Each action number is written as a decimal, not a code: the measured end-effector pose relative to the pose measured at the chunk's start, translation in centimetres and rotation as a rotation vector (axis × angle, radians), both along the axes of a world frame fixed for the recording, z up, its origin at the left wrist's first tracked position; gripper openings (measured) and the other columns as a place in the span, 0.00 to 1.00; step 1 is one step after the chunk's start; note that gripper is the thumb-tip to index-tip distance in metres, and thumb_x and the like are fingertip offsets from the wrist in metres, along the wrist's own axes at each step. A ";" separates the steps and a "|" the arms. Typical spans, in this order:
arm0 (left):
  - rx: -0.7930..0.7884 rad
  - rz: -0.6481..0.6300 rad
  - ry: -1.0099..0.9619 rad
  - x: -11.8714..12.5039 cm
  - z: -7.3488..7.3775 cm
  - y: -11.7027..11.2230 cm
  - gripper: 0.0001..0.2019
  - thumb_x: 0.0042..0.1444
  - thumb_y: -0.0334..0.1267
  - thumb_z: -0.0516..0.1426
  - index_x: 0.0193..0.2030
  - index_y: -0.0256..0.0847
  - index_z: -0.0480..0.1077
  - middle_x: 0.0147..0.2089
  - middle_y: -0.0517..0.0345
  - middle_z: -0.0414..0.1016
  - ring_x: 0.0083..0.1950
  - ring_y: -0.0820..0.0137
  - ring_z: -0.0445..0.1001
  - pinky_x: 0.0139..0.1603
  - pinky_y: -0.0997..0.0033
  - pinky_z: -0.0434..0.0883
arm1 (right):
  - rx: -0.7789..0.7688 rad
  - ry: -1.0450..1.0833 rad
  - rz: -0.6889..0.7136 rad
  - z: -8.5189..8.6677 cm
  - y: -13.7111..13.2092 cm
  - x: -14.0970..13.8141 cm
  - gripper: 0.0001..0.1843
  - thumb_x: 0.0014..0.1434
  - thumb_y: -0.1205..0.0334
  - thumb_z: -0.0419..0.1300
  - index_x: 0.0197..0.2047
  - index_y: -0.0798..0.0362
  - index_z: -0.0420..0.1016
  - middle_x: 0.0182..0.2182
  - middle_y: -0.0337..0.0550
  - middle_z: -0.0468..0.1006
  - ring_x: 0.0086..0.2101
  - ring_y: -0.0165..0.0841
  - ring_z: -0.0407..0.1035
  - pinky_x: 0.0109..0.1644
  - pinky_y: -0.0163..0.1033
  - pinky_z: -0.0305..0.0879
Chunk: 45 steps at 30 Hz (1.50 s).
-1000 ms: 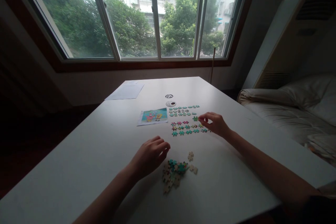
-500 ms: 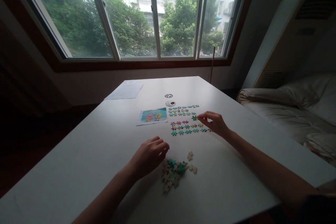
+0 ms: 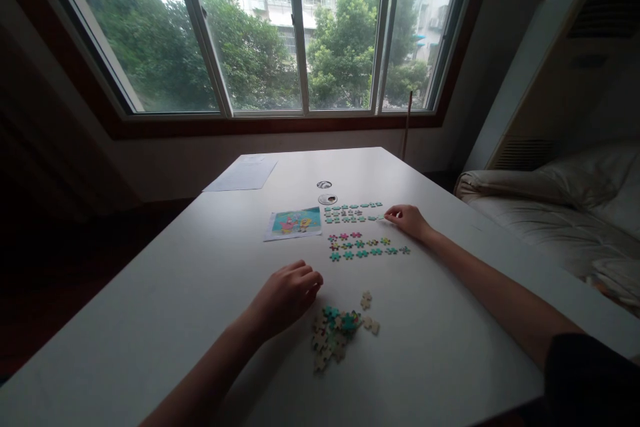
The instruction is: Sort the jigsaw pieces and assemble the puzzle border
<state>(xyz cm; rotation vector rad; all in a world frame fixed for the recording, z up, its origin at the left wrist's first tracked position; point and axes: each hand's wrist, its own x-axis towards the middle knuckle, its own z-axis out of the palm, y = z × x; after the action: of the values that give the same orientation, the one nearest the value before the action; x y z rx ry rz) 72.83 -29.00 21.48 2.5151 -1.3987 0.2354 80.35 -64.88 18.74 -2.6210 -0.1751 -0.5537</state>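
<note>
My right hand point(image 3: 410, 222) is at the right end of an upper row of puzzle pieces. Its fingertips pinch a pale green puzzle piece point(image 3: 381, 217), which lies at or just over the table beside that row. Curled inward, my left hand point(image 3: 290, 292) rests by the near pile of loose puzzle pieces point(image 3: 330, 340); whatever its fingers hold, if anything, is hidden. Two spaced groups of sorted rows include pink pieces point(image 3: 345, 236) and teal pieces point(image 3: 362, 254). A colourful cartoon picture sheet point(image 3: 295, 223) lies left of the rows.
Everything lies on a white table point(image 3: 165, 280). Two small round items point(image 3: 327, 199) sit beyond the rows, and paper sheets point(image 3: 243, 173) lie at the far left corner. A padded seat point(image 3: 525, 213) stands to the right, and a window point(image 3: 260, 33) is ahead.
My right hand has lowered the green piece and moved it slightly away from me, to the end of the upper row. The left hand stays still. The view shifts slightly.
</note>
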 end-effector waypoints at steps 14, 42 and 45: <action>0.012 -0.001 0.010 -0.2 0.1 -0.1 0.07 0.54 0.27 0.49 0.33 0.40 0.67 0.30 0.57 0.70 0.34 0.68 0.66 0.32 0.71 0.64 | -0.056 0.099 -0.027 0.6 -0.6 0.3 0.09 0.52 0.60 0.56 0.31 0.53 0.77 0.27 0.41 0.77 0.28 0.31 0.68 0.33 0.34 0.60; -0.115 -0.028 0.192 -2.4 0.7 -2.8 0.05 0.56 0.34 0.53 0.35 0.41 0.70 0.30 0.57 0.71 0.34 0.69 0.67 0.33 0.71 0.66 | 0.041 0.314 0.698 3.2 9.8 -11.8 0.03 0.50 0.66 0.60 0.30 0.55 0.69 0.30 0.38 0.68 0.27 0.24 0.62 0.29 0.28 0.59; -0.162 -0.028 0.217 -2.6 1.0 -2.7 0.07 0.55 0.40 0.55 0.38 0.41 0.70 0.31 0.57 0.71 0.35 0.68 0.67 0.34 0.70 0.66 | 0.020 0.145 0.683 3.2 10.7 -12.4 0.02 0.53 0.66 0.59 0.32 0.54 0.69 0.31 0.39 0.69 0.29 0.26 0.63 0.32 0.30 0.60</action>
<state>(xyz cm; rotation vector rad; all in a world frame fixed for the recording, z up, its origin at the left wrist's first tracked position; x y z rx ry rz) 70.21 -31.73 22.52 2.3098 -1.2745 0.0642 68.00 -54.18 21.98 -2.3549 -0.9575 -0.1221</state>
